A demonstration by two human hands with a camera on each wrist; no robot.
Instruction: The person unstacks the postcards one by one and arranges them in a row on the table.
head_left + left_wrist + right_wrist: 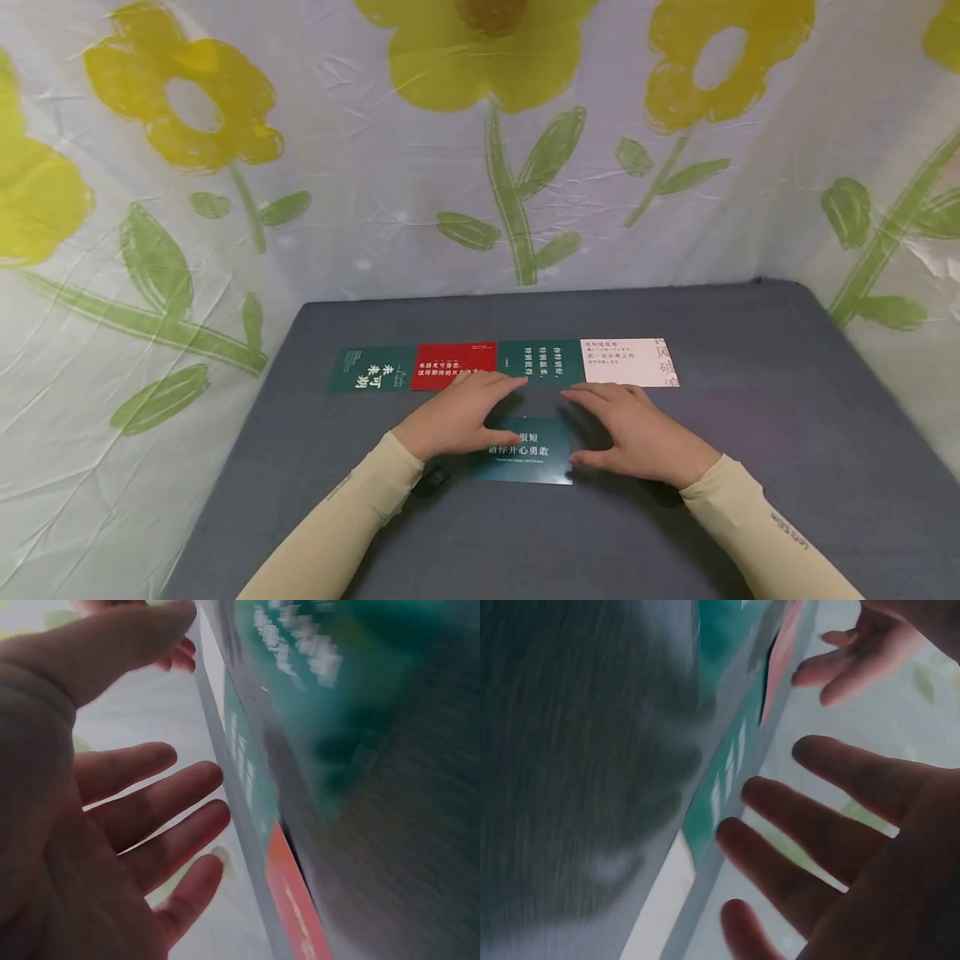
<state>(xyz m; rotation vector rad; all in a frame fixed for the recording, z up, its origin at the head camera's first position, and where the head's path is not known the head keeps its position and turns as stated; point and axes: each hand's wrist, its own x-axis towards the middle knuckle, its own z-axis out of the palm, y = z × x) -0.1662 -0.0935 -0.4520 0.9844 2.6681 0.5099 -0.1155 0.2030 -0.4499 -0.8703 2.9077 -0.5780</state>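
A dark green card (525,462) with white printed characters lies flat on the grey table, nearest to both hands. Over its left side hovers my left hand (467,412), fingers spread and holding nothing; its thumb hides part of the print. My right hand (637,433) is held above the table just right of that card, its fingers apart and relaxed. Behind the hands runs a row of cards: a green one (367,369), a red one (450,358), another green one (542,360) and a white one (628,362). The left hand covers part of the red card's lower edge.
The grey table (787,400) carries the cards and ends at a back edge. A white curtain (405,225) with large yellow flowers hangs behind it and along both sides.
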